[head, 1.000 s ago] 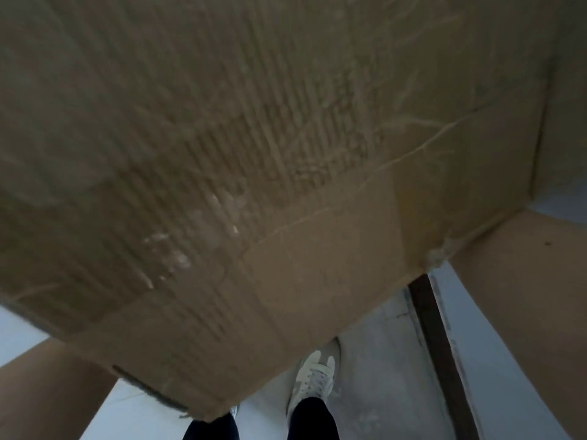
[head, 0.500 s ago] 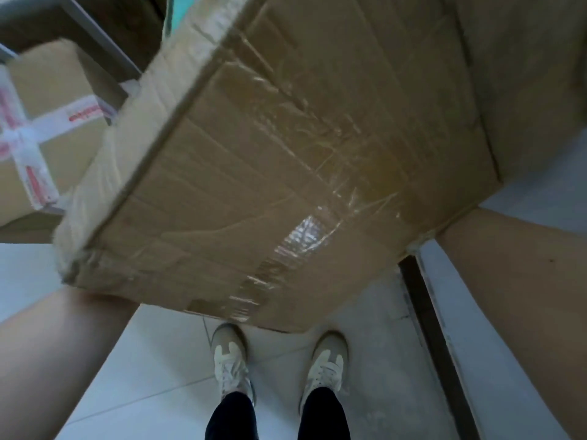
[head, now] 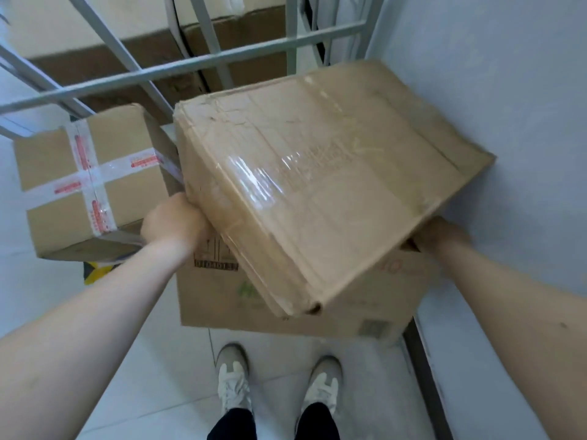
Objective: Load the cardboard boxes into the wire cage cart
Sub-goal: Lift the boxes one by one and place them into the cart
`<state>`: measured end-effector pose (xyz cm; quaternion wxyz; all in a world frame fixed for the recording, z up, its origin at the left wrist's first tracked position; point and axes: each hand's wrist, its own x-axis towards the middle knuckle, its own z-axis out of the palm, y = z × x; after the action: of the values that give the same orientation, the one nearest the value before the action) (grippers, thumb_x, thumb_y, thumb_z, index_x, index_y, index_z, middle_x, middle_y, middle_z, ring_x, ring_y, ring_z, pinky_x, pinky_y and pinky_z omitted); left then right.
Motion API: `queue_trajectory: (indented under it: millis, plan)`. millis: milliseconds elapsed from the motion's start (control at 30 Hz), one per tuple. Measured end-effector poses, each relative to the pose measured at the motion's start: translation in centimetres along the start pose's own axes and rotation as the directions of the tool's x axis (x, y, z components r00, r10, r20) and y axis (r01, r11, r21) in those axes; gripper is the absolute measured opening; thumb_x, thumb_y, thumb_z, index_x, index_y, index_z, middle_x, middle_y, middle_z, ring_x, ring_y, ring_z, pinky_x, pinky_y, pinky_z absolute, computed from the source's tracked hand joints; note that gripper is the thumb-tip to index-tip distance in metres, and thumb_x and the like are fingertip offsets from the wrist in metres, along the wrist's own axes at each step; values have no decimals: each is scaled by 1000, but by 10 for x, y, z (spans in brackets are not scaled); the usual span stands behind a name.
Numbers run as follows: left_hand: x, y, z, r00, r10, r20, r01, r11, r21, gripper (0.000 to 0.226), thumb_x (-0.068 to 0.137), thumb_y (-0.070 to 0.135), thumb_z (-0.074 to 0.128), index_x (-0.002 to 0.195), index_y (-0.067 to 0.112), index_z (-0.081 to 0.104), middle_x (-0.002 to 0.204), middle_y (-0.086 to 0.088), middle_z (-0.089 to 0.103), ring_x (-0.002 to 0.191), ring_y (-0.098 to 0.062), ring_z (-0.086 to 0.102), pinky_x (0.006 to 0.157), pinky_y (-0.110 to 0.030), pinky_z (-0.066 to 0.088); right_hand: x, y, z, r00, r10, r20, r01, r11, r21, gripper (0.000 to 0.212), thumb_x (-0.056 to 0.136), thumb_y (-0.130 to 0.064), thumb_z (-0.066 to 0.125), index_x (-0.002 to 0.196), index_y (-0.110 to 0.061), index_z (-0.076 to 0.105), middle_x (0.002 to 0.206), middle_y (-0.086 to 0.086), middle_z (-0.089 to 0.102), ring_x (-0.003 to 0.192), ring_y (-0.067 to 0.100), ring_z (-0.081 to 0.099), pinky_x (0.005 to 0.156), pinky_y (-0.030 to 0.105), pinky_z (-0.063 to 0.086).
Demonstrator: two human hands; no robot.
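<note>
Floor: white tiled floor (head: 152, 360), glossy. Pale blue-grey wall (head: 508, 90) close on the outer side of the right hand, with a dark strip (head: 425, 376) along its foot.

Wire cage cart (head: 190, 66): grey metal bars crossing beyond both hands; more brown cardboard (head: 247, 36) shows through them.

Between the hands: large brown cardboard box (head: 317, 185), wrapped in shiny clear tape, tilted, near corner lowest.

- Left hand (head: 173, 222): knuckles bunched against the box's left lower edge, fingers tucked under it, gripping.
- Right hand (head: 440, 235): at the right lower edge, fingers hidden beneath the cardboard (cannot tell how it holds).

Directly below the hands: printed cardboard box (head: 238, 306) on the floor, under the tilted one; contact between the two not clear.

Outward of the left hand: smaller cardboard box (head: 127, 192), crossed with white tape printed red, hard beside the big box's left side. A yellow object (head: 95, 273) peeks out under it.

Nearer than the hands: pale sneakers (head: 233, 382), toes close to the printed box.
</note>
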<state>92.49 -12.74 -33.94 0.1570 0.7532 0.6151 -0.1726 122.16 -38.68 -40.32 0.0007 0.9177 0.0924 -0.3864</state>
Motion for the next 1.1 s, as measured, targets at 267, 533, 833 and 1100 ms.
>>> queue_trajectory:
  millis: [267,533,833,1100]
  plan:
    - [-9,-19,33,949,-157,274,191,977,-99,109,72,90,-4,98,6,62,105,-17,61,92,-33,55,77,-39,42,-12,-32,-28,999,41,36,-41,999,9,84,78,-68,62,135,-6,53,141,20,51,125,37,52,101,38,44]
    - [-4,-51,60,952,-164,259,211,964,-163,94,75,84,33,137,15,45,133,-11,56,118,-37,53,92,-40,46,-19,-39,-18,1000,4,12,-3,998,-57,102,70,-79,62,141,-8,43,143,16,48,128,36,48,92,37,42]
    - [-1,-89,53,912,-151,382,328,828,-454,68,75,59,70,119,12,47,117,-10,58,100,-31,59,83,-41,51,-46,-39,-6,999,31,7,-31,999,-31,102,67,-88,52,136,-13,52,137,13,56,122,35,54,86,36,42]
    - [-27,-109,10,956,-112,269,224,874,-431,83,68,72,68,119,8,50,111,-8,61,101,-31,58,78,-38,48,-119,-24,-15,999,28,-28,-26,998,52,100,65,-89,51,130,-13,58,135,15,57,118,36,56,89,37,43]
